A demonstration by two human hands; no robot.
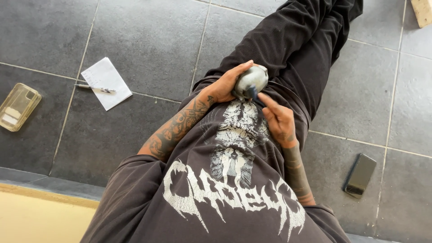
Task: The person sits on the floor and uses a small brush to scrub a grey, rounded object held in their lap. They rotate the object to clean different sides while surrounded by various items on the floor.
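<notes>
At the far left edge a clear plastic phone case [18, 106] lies on the grey tiled floor [148, 40], close to the border of the view. Just right of it a white sheet of paper [105, 83] lies at an angle, and a pen [95, 88] rests across its left corner, partly on the tile. Between the paper and the person's leg there is a broad stretch of bare tile, crossed by pale grout lines. Along the near left corner runs a yellow ledge [40, 216], its edge meeting the tile.

In the middle, the person sits on the floor in a dark printed shirt and black trousers. The left hand [225, 83] wraps around the left side of a rounded grey stone-like lump [251, 82], fingers curled over its top in a closed grip. The lump sits in the lap, at the hem of the shirt. The right hand [278, 118] pinches a small dark tool [253, 95] whose tip touches the lump's lower side.

Right of the leg a dark phone [360, 175] lies flat on the tile, well apart from the hands. At the far right corner a pale wooden block [423, 11] is cut off by the edge.
</notes>
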